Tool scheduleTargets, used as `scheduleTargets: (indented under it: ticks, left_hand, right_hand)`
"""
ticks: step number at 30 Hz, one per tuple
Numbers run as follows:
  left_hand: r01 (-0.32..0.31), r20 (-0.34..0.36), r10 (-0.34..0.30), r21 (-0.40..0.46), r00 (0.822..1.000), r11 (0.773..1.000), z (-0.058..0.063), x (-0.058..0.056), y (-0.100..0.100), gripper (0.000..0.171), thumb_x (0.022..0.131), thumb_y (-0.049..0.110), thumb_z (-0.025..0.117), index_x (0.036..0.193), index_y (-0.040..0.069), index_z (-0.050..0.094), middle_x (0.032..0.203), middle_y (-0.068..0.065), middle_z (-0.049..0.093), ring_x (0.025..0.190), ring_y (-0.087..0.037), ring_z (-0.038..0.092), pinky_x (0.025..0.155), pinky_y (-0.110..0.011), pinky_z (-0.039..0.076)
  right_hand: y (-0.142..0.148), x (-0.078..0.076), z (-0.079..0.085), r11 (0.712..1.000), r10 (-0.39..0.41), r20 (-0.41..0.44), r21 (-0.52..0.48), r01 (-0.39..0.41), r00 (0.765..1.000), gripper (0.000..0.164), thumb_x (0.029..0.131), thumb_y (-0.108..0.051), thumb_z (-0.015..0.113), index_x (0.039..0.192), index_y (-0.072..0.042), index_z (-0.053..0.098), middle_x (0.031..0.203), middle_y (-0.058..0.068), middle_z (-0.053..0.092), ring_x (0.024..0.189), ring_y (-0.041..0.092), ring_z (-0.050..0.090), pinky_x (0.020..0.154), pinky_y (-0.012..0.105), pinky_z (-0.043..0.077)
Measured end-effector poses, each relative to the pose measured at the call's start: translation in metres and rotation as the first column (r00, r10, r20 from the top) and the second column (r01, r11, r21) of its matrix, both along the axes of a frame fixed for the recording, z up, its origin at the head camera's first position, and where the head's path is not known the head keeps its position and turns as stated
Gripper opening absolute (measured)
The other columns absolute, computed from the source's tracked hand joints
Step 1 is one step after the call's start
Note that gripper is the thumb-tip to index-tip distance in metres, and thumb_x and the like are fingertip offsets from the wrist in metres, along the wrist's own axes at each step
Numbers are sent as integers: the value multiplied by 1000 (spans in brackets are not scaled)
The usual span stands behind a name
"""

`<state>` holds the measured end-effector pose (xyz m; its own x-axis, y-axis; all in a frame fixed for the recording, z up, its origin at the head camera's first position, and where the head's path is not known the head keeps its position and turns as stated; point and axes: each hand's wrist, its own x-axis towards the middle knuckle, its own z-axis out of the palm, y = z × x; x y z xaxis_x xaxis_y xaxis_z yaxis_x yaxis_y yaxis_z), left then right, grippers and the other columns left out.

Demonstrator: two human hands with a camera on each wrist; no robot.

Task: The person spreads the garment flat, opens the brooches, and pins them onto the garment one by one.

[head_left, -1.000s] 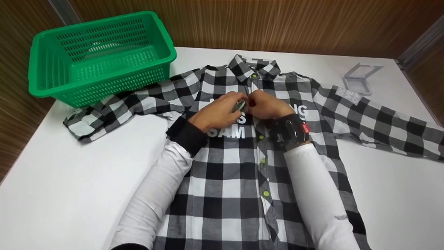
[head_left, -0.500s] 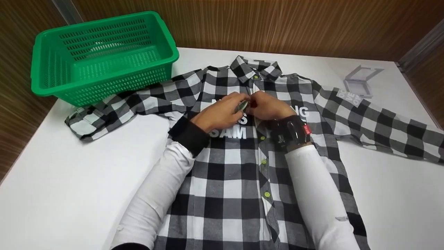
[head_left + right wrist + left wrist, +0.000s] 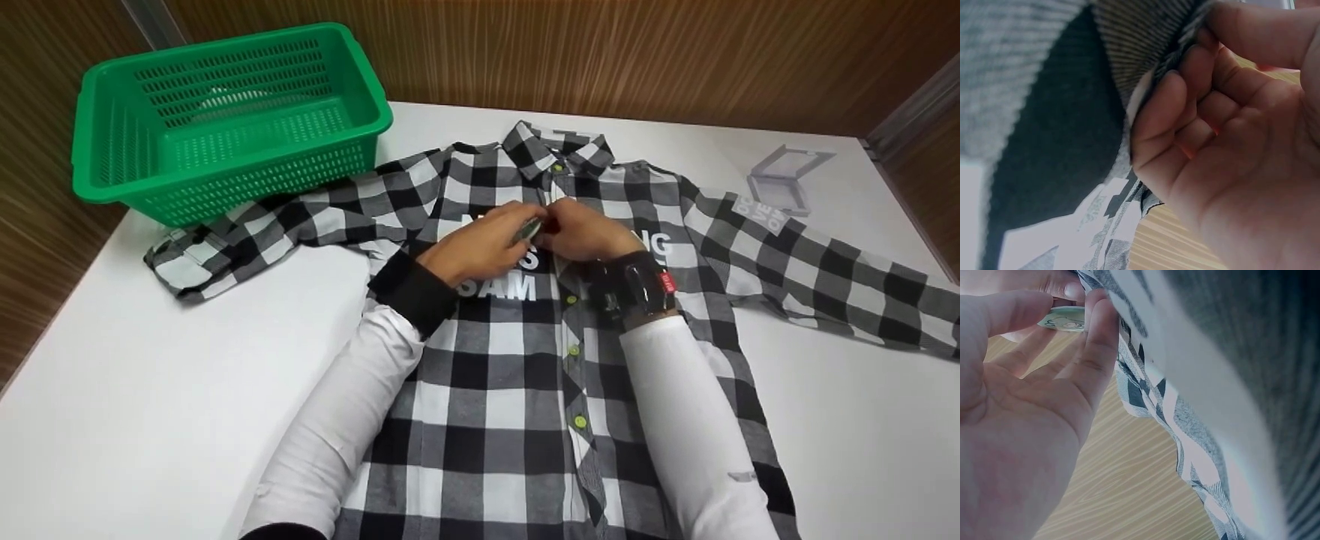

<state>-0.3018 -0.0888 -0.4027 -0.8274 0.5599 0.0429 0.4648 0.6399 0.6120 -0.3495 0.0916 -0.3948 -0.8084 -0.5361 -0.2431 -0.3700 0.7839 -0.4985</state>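
Observation:
A black, grey and white checked shirt with white lettering lies face up, collar at the far side and sleeves spread. My left hand is over its chest, pinching a small round badge with a drawing on its pale green face. Its other fingertips touch the shirt cloth in the left wrist view. Close beside it, my right hand pinches the cloth by the front opening; in the right wrist view its curled fingers grip a fold. The fingers hide the badge's far side and where it meets the cloth.
A green plastic basket stands at the back left, over part of a sleeve. An opened clear plastic case sits at the back right beside the other sleeve. A wood-patterned panel rises behind the white table.
The head view has shifted slightly, so everything appears a little further right. Both hands keep their place on the shirt, the left one still holding the badge.

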Motion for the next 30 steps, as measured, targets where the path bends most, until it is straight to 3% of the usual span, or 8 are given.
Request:
scheduleTargets:
  ticks: [9,20,30]
  left_hand:
    - [8,-51,-6,30,999,1000,-3,-3,0,45,94,4,47,139,4,46,143,-12,52,136,-22,46,116,-30,37]
    - [3,-31,-2,35,1000,999,-2,-4,0,42,94,4,48,136,4,47,136,-12,55,129,-21,52,111,-30,43]
    - [2,-18,-1,26,1000,1000,-1,-3,0,41,94,4,46,135,6,48,136,-10,55,129,-20,50,112,-31,41]
  right_hand:
    - [-1,0,0,998,42,-41,-49,-44,998,16,94,-17,60,84,-5,61,71,-1,52,66,17,50,62,27,41]
    - [1,-1,-2,998,22,-40,-63,-24,999,14,93,-16,60,85,-4,63,71,0,54,65,16,50,60,27,41]
    - [4,-3,-3,990,55,-64,-123,-62,996,12,93,-11,61,90,-1,67,74,3,55,64,14,49,61,26,40]
